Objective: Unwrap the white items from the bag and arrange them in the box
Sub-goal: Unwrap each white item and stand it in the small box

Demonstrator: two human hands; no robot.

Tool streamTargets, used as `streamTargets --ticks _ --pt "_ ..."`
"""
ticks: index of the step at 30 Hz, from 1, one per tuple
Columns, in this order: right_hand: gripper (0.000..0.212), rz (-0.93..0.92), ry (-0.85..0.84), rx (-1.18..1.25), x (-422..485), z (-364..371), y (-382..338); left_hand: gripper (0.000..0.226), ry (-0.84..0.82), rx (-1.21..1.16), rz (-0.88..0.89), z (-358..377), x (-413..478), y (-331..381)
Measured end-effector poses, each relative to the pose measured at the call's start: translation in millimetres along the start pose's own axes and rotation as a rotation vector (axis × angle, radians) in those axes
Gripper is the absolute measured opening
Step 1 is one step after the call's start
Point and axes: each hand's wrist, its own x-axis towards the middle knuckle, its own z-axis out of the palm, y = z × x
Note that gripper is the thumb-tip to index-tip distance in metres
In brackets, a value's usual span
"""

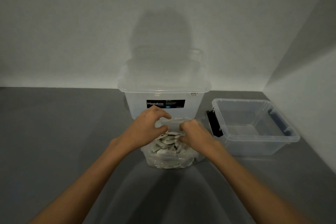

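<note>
Step in hand, as judged: opening the clear crinkled plastic bag point(170, 158), which stands on the dark grey tabletop point(54, 132) at near centre, packed with small flat white packets point(168, 142). No packet is out of the bag, and the small clear open-topped plastic box with dark side latches point(254, 125), well to the right, shows nothing inside; the task therefore appears to be at its start. The left hand point(149, 125) has fingers curled and thumb opposed, pinching the left side of the bag's gathered mouth. The right hand point(194, 132) is closed in a loose fist, gripping the right side of the same mouth. The hands are close but apart, with bag film stretched between them. Directly beyond the bag stands a larger lidded translucent storage tub with a black label point(164, 94), untouched. The next move likely calls for drawing the mouth apart without tipping the bag, then lifting out one packet.
</note>
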Motion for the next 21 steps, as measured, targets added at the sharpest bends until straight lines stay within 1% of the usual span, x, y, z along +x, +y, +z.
streamTargets --ticks 2,5,9,10,12,13,14,16,17,19,21 --pt "0.015 -0.001 0.014 0.002 -0.5 0.6 1.2 0.026 0.012 -0.042 -0.013 1.1 0.8 3.8" --pt "0.015 0.0 0.062 0.08 0.0 -6.2 2.6 0.023 0.004 -0.114 -0.032 5.0 1.9 8.0" --pt "0.011 -0.08 0.166 0.199 -0.2 -33.1 -0.8 0.032 -0.001 -0.183 -0.063 9.9 3.0 9.4" --pt "0.009 -0.099 0.169 0.227 -0.7 -40.4 -3.6 0.03 0.005 -0.204 -0.058 11.2 3.7 9.9" --pt "0.008 -0.125 0.161 0.289 -1.1 -51.9 -9.5 0.016 0.035 -0.251 -0.048 13.1 5.0 10.2" --pt "0.007 -0.126 0.16 0.327 -0.8 -55.3 -11.3 0.012 0.063 -0.264 -0.056 13.2 5.3 9.1" --pt "0.008 -0.114 0.159 0.353 -0.2 -56.5 -12.7 0.018 0.094 -0.267 -0.077 13.1 5.5 7.2" --pt "0.012 -0.058 0.119 0.343 2.1 -50.1 -13.1 0.028 0.131 -0.253 -0.134 10.6 4.2 1.0" --pt "0.014 -0.023 0.074 0.311 3.6 -42.2 -12.8 0.029 0.135 -0.243 -0.16 8.8 3.0 -2.7" --pt "0.018 0.03 -0.003 0.202 6.9 -20.2 -14.8 0.025 0.129 -0.245 -0.205 5.6 -0.4 -10.4" --pt "0.017 0.037 -0.02 0.126 9.7 2.7 -18.2 0.019 0.126 -0.291 -0.236 4.1 -3.4 -14.4"
